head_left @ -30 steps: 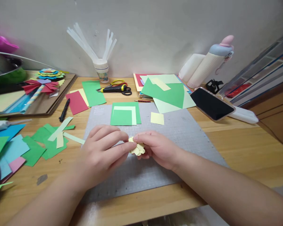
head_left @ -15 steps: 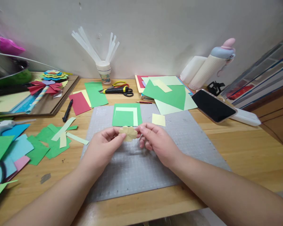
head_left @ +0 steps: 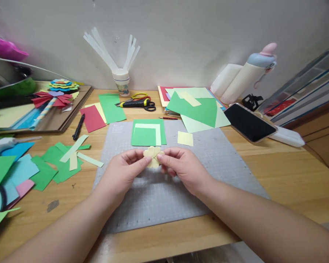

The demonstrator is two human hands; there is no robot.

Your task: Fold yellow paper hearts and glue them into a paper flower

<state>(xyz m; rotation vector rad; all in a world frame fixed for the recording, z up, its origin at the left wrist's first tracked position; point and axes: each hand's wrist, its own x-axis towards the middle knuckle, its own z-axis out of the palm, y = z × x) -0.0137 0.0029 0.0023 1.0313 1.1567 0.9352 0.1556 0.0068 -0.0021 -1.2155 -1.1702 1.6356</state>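
Observation:
A small pale yellow paper flower point(head_left: 153, 153) with rounded petals and crease lines is held above the grey cutting mat point(head_left: 159, 197). My left hand point(head_left: 128, 164) pinches its left edge, thumb in front. On the opposite edge, my right hand point(head_left: 181, 162) grips it between thumb and fingers. Just beyond the hands lie stacked green and pale green paper squares point(head_left: 144, 137). A pale yellow paper square point(head_left: 185, 138) rests on the mat behind my right hand.
Green scraps and strips point(head_left: 68, 160) lie left of the mat, near a black pen point(head_left: 79, 127). Behind are scissors point(head_left: 150, 106), a cutter point(head_left: 134, 103) and a paper cup point(head_left: 122, 82) of white sticks. A phone point(head_left: 250, 122) leans at the right, near a bottle point(head_left: 246, 76).
The paper flower has shifted slightly right and its face now tips more toward me. My right thumb has come onto its front, so both hands pinch it.

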